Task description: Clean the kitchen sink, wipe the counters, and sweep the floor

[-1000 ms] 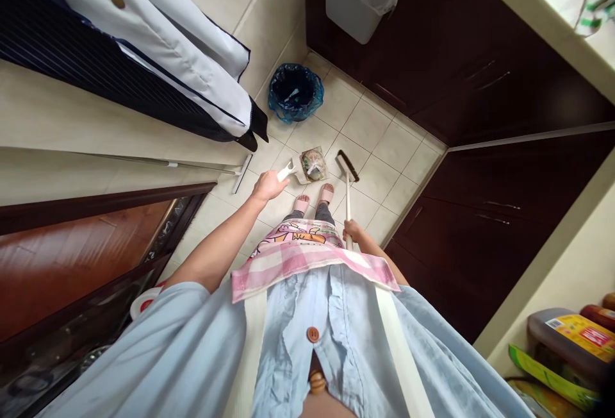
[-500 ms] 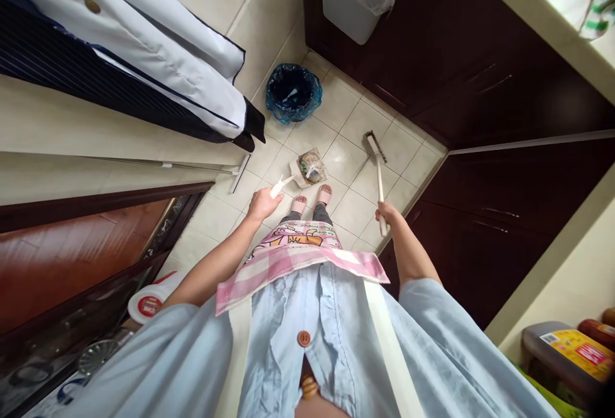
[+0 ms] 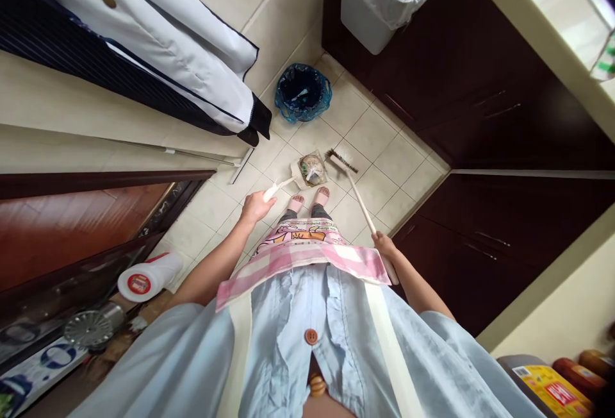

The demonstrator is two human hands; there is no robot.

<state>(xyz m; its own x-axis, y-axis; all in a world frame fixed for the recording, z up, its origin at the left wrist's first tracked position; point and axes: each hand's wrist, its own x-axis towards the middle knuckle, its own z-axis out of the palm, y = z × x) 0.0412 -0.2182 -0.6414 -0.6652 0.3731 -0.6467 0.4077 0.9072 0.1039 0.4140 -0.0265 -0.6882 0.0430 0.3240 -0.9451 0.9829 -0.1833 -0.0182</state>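
My left hand [image 3: 256, 206] is closed around the white handle of a dustpan [image 3: 296, 178], whose toothed pan is at the floor in front of my feet. A clear plastic bag [image 3: 313, 168] with brownish contents rests in the pan; I cannot make out what they are. My right hand [image 3: 383, 245] grips the pale stick of a broom [image 3: 359, 196]. The broom's dark-bristled head sits close to the right of the bag, with a small gap between them. The lower end of the stick passes below my right hand beside my apron [image 3: 307, 254].
Ahead on the tiled floor [image 3: 391, 161] stands a bin lined with a blue bag [image 3: 302, 92]. A grey bin [image 3: 368, 27] hangs on dark cabinets [image 3: 461, 110] to the right. Cloth [image 3: 192, 40] hangs at left, near a squeegee [image 3: 241, 166]. A white tub [image 3: 148, 277] is at lower left.
My right hand has swung the broom head left and toward me, up beside the bag. The dustpan stays almost where it was. My view has shifted slightly.
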